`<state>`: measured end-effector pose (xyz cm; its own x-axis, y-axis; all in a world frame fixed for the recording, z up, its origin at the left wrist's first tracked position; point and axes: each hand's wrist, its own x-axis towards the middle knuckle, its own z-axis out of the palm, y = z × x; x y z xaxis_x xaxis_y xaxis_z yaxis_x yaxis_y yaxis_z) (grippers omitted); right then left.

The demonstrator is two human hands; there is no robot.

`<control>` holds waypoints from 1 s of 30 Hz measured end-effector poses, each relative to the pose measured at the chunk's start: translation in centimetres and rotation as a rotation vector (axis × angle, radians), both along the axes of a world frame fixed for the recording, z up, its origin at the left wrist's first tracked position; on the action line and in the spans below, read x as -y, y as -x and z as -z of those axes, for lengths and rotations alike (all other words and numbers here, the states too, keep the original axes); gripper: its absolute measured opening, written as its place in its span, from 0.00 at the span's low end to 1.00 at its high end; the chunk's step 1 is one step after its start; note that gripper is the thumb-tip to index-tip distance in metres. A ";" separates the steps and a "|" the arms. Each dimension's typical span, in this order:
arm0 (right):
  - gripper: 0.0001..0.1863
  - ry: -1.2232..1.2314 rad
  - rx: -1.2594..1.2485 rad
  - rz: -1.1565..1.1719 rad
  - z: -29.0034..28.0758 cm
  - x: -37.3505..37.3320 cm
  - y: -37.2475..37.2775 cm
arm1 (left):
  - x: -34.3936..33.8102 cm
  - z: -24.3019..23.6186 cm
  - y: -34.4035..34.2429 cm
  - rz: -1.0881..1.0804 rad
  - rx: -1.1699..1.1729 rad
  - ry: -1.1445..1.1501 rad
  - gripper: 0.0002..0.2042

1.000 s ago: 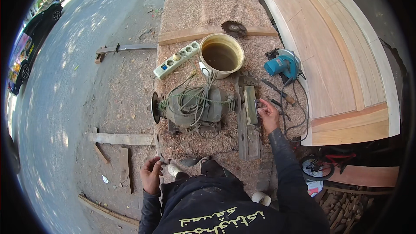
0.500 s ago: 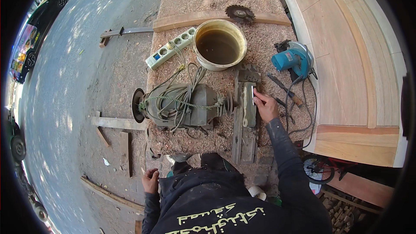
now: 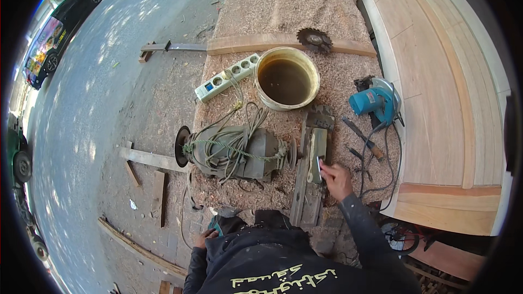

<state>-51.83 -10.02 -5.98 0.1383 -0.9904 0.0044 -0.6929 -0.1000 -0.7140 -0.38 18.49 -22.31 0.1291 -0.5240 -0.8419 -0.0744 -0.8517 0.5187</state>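
Note:
My right hand (image 3: pixel 338 181) is closed round a flat metal blade (image 3: pixel 319 167). The blade stands tilted on the right side of a long grey-green sharpening stone (image 3: pixel 316 144), toward its near end. Under the stone lies a worn wooden block (image 3: pixel 300 201), which runs away from my body. My left hand (image 3: pixel 206 237) rests low at my left thigh, by a strip of teal cloth; it appears to hold nothing, its fingers lying against the leg. Beyond the stone stands a whitish bucket (image 3: pixel 262 97) of murky brown water.
Left of the stone sits a grey electric motor (image 3: pixel 245 152) with cable coiled on top. A power strip (image 3: pixel 227 78), a circular saw blade (image 3: pixel 314 41), a teal circular saw (image 3: pixel 371 101) and a chisel (image 3: pixel 370 144) lie around. Wooden panels (image 3: pixel 436 103) lean at right; a road runs left.
My right hand has drawn the blade along the stone toward my body. My left hand has moved inward to my thigh. The whole view has shifted slightly.

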 end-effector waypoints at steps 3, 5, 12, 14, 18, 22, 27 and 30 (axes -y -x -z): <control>0.21 -0.065 -0.140 0.064 -1.5 2.0 -0.3 | 0.2 -0.7 1.4 0.125 0.079 0.037 0.29; 0.19 0.045 -0.072 0.092 -1.9 7.7 -0.6 | 1.1 -1.0 1.2 0.082 -0.036 0.023 0.29; 0.20 -0.033 -0.088 0.067 -1.0 1.7 0.0 | 0.8 1.7 0.5 0.213 0.083 -0.012 0.26; 0.20 -0.003 -0.071 0.062 -1.7 2.9 -2.2 | -3.0 3.5 -1.6 0.043 -0.030 0.093 0.26; 0.20 0.146 0.055 0.090 0.2 10.8 -1.0 | 0.4 1.6 -1.7 0.353 -0.019 0.209 0.25; 0.20 -0.079 -0.110 0.126 -0.5 -0.1 0.2 | 2.7 0.1 0.6 0.293 0.129 -0.030 0.27; 0.21 0.026 -0.144 0.159 -1.5 7.9 -0.6 | 1.7 0.7 -0.6 0.375 -0.016 0.187 0.26; 0.19 0.018 -0.168 0.100 -1.5 8.5 -0.7 | 3.4 -0.1 0.1 0.160 -0.040 -0.085 0.26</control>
